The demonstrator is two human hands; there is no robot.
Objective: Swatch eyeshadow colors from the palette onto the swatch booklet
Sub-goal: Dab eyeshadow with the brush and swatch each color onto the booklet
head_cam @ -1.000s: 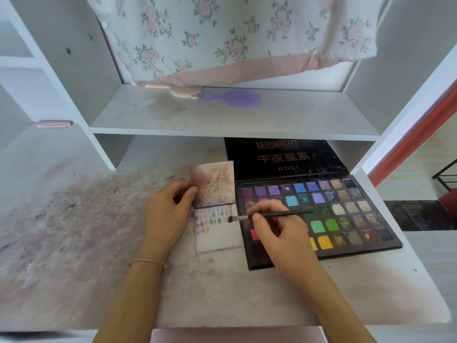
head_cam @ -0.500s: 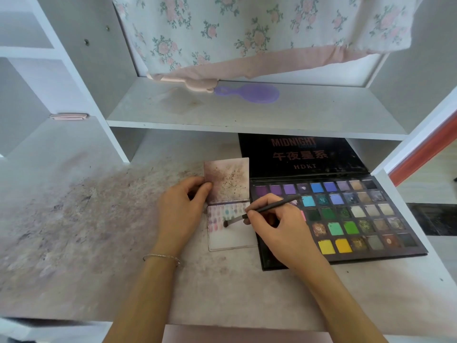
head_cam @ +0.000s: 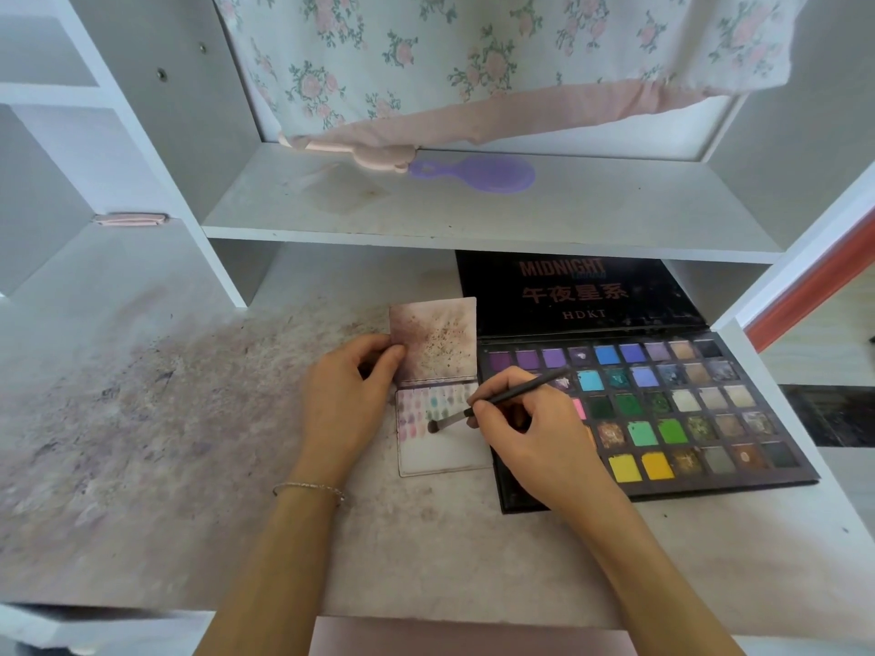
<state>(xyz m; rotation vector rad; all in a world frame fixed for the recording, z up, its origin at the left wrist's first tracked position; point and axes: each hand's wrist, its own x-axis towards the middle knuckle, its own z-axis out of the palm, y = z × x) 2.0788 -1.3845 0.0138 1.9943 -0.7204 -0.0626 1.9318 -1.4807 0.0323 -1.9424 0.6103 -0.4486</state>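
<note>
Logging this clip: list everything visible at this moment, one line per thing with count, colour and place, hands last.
eyeshadow palette: 1, black case with many coloured pans, open on the desk, right of the booklet
swatch booklet: 1, white page with pastel swatches, stained cover flipped up, left of the palette
makeup brush: 1, dark handle, tip on the booklet page
hand mirror or brush: 1, purple, on the shelf above
floral cloth: 1, white with pink flowers, hanging over the shelf
desk: 1, white, smudged with powder
bracelet: 1, silver, left wrist
left hand: holds the booklet cover's left edge
right hand: pinches the brush
</note>
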